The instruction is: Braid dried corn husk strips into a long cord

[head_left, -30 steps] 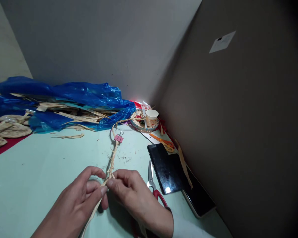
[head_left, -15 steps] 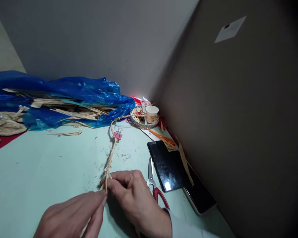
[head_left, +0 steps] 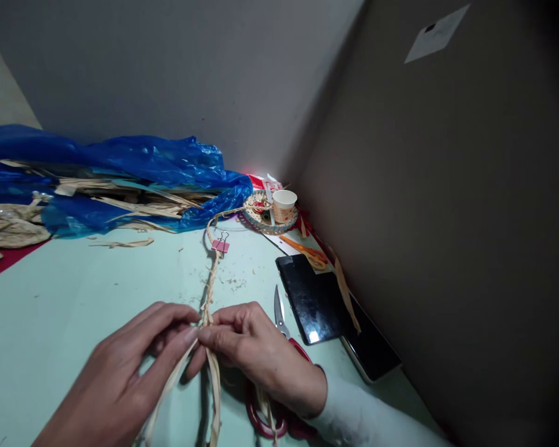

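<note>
While loose husk strips [head_left: 121, 211] spill from the blue plastic bag [head_left: 121, 167] at 10 o'clock, the left hand [head_left: 121, 379] pinches one strand w/ thumb and fingers closed, right at the braid's working end. Braided cord [head_left: 210, 285] runs from there toward 12 o'clock, past the pink binder clip [head_left: 220, 246]. Right hand [head_left: 256, 357], at 5 o'clock of that junction, is closed on the other strands. Risk, as a judgement: uneven tension btwn hands could loosen the plait; dry strands may split. Red-handled scissors [head_left: 279, 323] lie touching the right wrist; phone [head_left: 312, 298] at 3 o'clock.
</note>
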`<state>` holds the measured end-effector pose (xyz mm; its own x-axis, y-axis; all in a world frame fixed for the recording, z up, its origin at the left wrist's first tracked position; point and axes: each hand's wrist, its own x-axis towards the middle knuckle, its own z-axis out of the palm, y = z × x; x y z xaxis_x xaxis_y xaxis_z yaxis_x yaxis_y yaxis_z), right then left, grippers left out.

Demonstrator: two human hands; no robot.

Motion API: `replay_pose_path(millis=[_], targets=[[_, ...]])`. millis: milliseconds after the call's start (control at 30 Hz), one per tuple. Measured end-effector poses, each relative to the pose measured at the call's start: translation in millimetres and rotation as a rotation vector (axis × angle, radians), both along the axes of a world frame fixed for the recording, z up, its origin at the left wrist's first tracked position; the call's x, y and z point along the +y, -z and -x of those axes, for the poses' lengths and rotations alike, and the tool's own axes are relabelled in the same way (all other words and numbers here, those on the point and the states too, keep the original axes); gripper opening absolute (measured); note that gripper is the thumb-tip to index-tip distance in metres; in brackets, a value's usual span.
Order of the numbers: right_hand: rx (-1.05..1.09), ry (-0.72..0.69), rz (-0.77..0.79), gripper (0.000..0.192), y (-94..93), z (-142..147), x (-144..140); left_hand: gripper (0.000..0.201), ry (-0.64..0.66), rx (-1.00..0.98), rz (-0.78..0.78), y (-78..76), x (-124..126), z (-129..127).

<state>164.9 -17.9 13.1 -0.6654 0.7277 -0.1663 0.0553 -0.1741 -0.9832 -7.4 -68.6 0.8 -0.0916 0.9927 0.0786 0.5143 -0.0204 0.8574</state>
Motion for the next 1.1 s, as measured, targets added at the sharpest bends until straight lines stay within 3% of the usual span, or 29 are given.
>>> replay_pose_path(millis=[133, 233, 300, 467, 633, 800, 900, 1000, 1100], targets=[[-0.096, 0.013, -0.072, 0.039, 0.4, 0, 1, 0.034, 0.202, -0.433, 0.443, -2.6, 16, 1], [-0.139, -0.037, -0.132, 0.035, -0.7, 0, 2, 0.035, 0.183, -0.569, 0.616, -0.4, 20, -1], [-0.186, -0.098, -0.185, 0.034, -3.9, 0, 1, 0.035, 0.152, -0.513, 0.592, 0.2, 21, 0], [-0.487, -0.060, -0.520, 0.034, -14.3, -3, -7, 0.028, 0.140, -0.144, 0.275, -5.0, 22, 6], [-0.683, 0.021, -0.651, 0.037, -21.2, -8, -13, 0.029, 0.068, -0.028, 0.293, -12.6, 22, 0], [-0.792, 0.010, -0.668, 0.035, -12.7, -1, -24, 0.026, 0.027, -0.086, 0.294, -6.8, 19, -3], [-0.899, 0.027, -0.812, 0.029, -3.3, 7, -33, 0.028, 0.037, -0.182, 0.297, 2.1, 17, 1], [-0.855, -0.060, -0.973, 0.028, -1.9, 10, -36, 0.026, 0.010, -0.277, 0.285, 7.8, 15, 5], [-0.811, -0.037, -0.860, 0.024, -12.7, 7, -34, 0.023, -0.031, -0.346, 0.285, 7.1, 14, 5]])
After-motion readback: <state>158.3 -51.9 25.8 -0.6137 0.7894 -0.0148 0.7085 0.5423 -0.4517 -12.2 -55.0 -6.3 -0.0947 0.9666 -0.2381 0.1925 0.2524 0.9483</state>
